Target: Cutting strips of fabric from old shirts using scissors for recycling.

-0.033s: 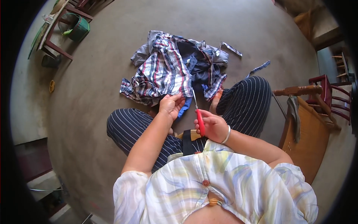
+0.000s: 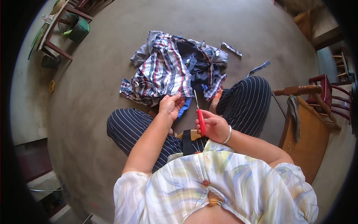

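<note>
A plaid shirt-like garment (image 2: 158,74) in white, navy and red lies spread on the floor in front of me, partly cut into strips. My left hand (image 2: 172,106) is closed on its near edge, fingers pinching the plaid cloth. My right hand (image 2: 213,126) holds a pair of scissors (image 2: 201,123) with red handles. Their thin metal blades point away from me, just right of the pinched edge and apart from it. Grey and dark cloth (image 2: 192,71) lies under and beside the plaid, and a piece of blue cloth (image 2: 185,107) shows near my left fingers.
Loose plaid strips lie on the floor to the right, one (image 2: 259,68) near my right knee. A wooden chair (image 2: 309,127) lies tipped at the right, with a dark red chair (image 2: 321,84) behind it. A green bucket (image 2: 79,29) stands by a table at the far left.
The scissors in my right hand have shifted very slightly to the right, away from the cloth edge. My left hand and the garment look the same.
</note>
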{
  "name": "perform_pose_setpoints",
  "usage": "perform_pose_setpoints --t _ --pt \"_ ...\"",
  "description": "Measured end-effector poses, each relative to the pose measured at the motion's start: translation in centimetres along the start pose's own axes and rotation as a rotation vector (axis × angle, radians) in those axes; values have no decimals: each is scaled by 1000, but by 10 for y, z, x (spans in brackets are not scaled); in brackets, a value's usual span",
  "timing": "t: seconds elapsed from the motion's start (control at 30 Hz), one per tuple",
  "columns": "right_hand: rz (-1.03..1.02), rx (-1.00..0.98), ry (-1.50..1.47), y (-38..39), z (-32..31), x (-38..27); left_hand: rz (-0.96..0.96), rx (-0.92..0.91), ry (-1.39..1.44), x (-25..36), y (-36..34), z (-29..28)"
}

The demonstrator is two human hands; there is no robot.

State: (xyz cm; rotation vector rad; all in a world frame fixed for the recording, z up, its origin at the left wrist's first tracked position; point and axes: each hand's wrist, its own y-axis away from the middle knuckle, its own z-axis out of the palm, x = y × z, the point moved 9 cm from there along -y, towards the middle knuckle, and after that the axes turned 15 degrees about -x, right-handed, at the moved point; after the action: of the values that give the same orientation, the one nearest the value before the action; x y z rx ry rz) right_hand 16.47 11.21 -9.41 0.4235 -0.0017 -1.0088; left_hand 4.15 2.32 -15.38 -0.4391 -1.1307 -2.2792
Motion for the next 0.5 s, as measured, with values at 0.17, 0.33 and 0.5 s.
perform_pose_setpoints --t 0.17,0.33,0.5 --pt "28 -117 118 7 4 -5 73 -1 73 11 -4 -5" --pt "177 52 386 -5 -7 5 49 12 64 4 -4 -1" --pt "135 164 454 -27 -6 7 26 22 9 -2 0 1"
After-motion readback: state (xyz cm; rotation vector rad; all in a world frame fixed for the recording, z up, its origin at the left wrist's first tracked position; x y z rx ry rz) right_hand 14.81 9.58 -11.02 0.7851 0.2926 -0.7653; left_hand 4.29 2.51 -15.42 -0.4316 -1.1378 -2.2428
